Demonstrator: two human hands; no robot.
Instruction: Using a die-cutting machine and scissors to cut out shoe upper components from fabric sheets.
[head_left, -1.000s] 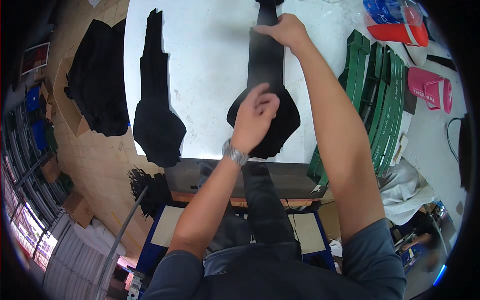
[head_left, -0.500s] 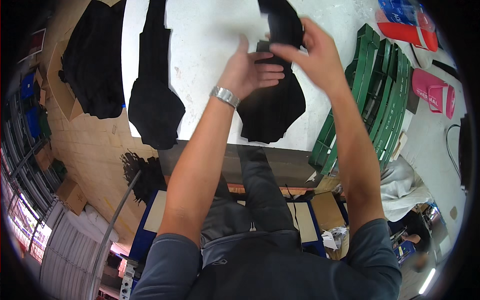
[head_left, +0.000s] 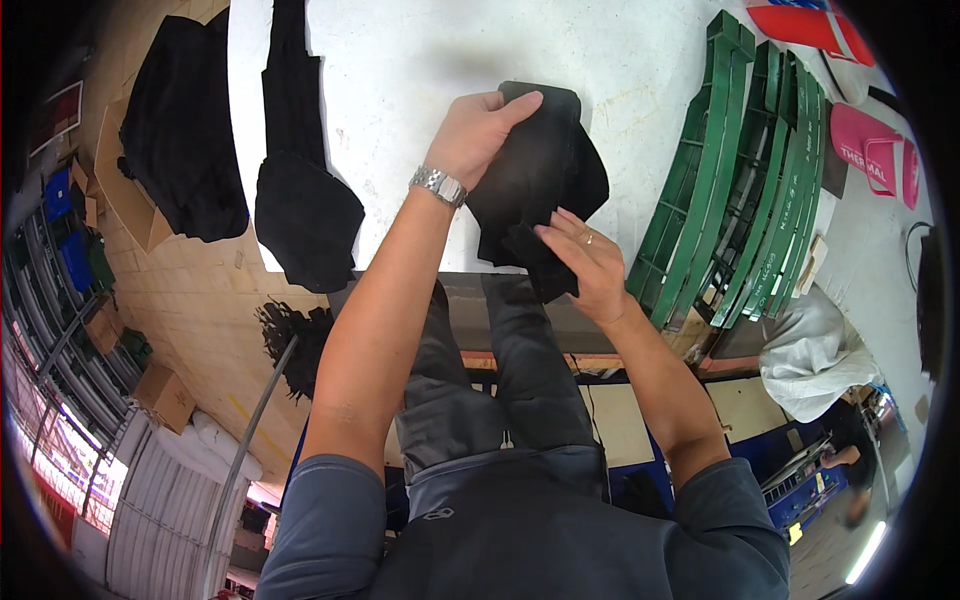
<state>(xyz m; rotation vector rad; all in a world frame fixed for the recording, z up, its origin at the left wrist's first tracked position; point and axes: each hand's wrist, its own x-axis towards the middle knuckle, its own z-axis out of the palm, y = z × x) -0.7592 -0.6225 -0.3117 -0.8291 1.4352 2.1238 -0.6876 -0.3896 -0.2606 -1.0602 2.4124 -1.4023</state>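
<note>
A folded black garment (head_left: pixel 538 165) lies near the front edge of the white table (head_left: pixel 385 120). My left hand (head_left: pixel 478 135) is closed on its upper left side, thumb over the top fold and the other fingers mostly hidden. At the garment's lower end my right hand (head_left: pixel 592 268) has its fingers on a flap of the cloth that hangs at the table's edge. The right thumb is hidden behind the fabric. To the left lies a second black garment (head_left: pixel 308 215), spread out long, with a narrow part running away from me.
A pile of black cloth (head_left: pixel 185 130) sits in a cardboard box (head_left: pixel 118 190) at the left. Green slatted frames (head_left: pixel 715 170) stand along the table's right side. Beyond them are a pink container (head_left: pixel 868 150), a red object (head_left: pixel 800 30) and a white sack (head_left: pixel 815 355).
The garment's far part has come down over its near part, making a shorter bundle. My left hand took hold of the top fold, and my right hand moved down to the near end.
</note>
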